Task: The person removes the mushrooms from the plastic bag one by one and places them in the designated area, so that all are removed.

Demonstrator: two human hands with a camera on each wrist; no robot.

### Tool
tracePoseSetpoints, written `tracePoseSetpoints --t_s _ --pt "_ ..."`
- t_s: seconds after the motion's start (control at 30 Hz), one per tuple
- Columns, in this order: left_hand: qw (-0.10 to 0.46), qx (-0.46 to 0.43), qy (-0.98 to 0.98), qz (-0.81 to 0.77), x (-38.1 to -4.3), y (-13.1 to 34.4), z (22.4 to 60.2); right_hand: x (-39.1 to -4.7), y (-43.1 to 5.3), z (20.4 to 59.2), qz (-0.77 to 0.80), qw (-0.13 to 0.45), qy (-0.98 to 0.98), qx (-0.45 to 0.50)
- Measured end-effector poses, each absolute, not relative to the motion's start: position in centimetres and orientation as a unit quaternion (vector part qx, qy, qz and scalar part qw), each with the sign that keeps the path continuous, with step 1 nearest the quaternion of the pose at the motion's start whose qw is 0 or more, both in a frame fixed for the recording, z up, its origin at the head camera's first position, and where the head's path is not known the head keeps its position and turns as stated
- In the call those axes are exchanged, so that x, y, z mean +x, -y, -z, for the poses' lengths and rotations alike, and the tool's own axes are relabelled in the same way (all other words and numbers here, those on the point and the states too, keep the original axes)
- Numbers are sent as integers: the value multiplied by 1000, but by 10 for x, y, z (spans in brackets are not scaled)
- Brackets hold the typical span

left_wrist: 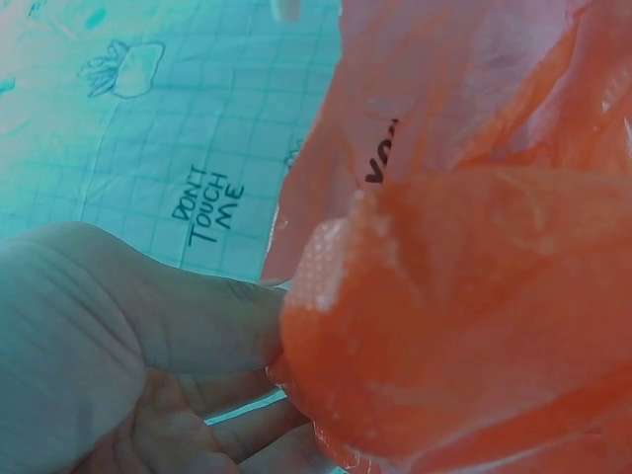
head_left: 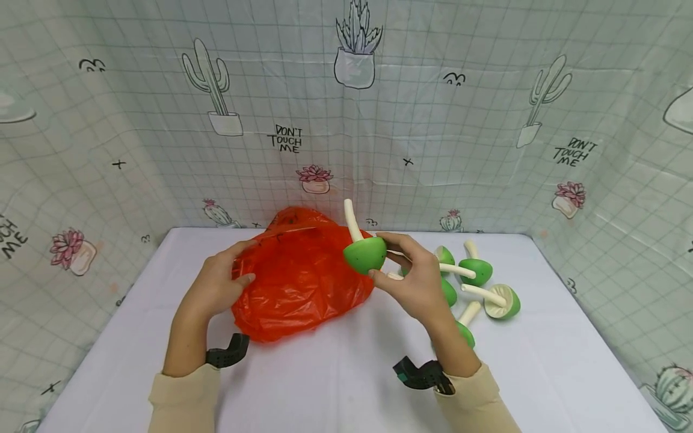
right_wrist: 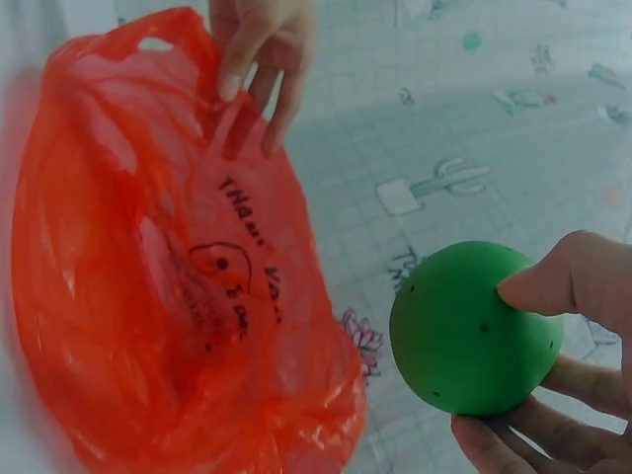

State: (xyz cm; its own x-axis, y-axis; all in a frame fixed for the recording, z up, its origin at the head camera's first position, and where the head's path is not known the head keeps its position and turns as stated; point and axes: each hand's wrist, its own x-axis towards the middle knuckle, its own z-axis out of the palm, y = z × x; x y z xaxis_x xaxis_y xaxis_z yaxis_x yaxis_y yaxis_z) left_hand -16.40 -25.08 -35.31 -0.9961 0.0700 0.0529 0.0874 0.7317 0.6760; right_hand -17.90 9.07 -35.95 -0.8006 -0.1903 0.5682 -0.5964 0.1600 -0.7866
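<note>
A red plastic bag (head_left: pixel 308 282) lies crumpled on the table, with black printed lettering and a smiley showing in the right wrist view. My left hand (head_left: pixel 219 279) pinches the bag's left edge, thumb on the near side and fingers behind the film. In the left wrist view the red film (left_wrist: pixel 474 296) fills the right side, partly hiding those fingers. My right hand (head_left: pixel 414 279) holds a toy mushroom (head_left: pixel 365 255) by its green, dark-dotted cap, pale stem pointing up. It overlaps the bag's right side in the head view. From the right wrist, only the round cap (right_wrist: pixel 474 331) shows.
Several more green-capped mushrooms lie on the right of the table, one (head_left: pixel 502 302) with its pale underside showing; my right hand and forearm partly cover the group. A white cloth covers the table (head_left: pixel 325 385). Behind and at the sides hangs a checked curtain (head_left: pixel 406 120) with cactus drawings.
</note>
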Motion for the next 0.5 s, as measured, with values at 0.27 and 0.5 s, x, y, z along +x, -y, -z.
tracePoseSetpoints --t_s 0.27,0.5 --pt "9 -39 930 365 -164 250 353 -175 -121 363 -573 164 776 209" --pt "11 -40 929 369 -164 248 354 -172 -144 369 -566 161 789 174"
